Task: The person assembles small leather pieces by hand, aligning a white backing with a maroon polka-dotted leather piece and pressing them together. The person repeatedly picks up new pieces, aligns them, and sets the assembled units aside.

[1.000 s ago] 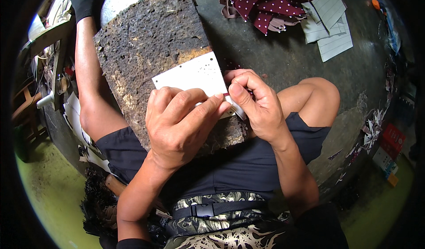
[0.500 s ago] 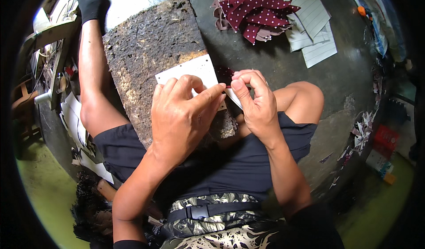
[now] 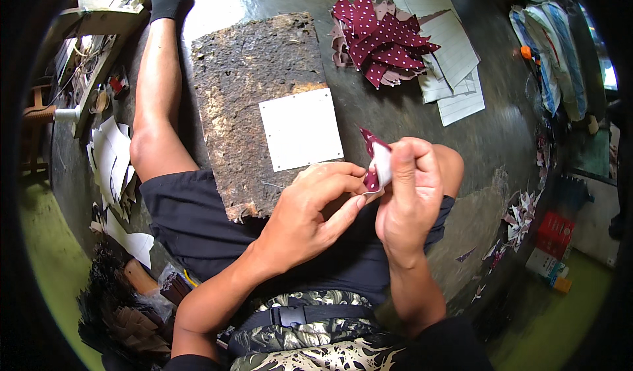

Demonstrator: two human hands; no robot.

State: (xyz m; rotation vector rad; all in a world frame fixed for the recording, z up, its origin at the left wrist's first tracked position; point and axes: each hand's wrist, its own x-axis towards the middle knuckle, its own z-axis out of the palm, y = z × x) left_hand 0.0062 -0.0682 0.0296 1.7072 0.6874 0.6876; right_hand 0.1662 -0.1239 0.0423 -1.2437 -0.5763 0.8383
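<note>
Maroon dotted scrap (image 3: 374, 163) pinched, both hands (image 3: 356, 206), pitted board (image 3: 254, 101)

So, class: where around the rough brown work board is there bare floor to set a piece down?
Bare dark floor lies between the rough brown work board, the maroon dotted fabric pile and the right hand. Crowded: lined paper sheets beyond the pile.

Both hands sit close over the lap, hemmed in by the rough board (image 3: 254, 101) and white card (image 3: 301, 128) ahead. Bare dark floor (image 3: 395, 124) opens before the polka-dot scrap pile (image 3: 382, 41) and paper sheets (image 3: 452, 61).
</note>
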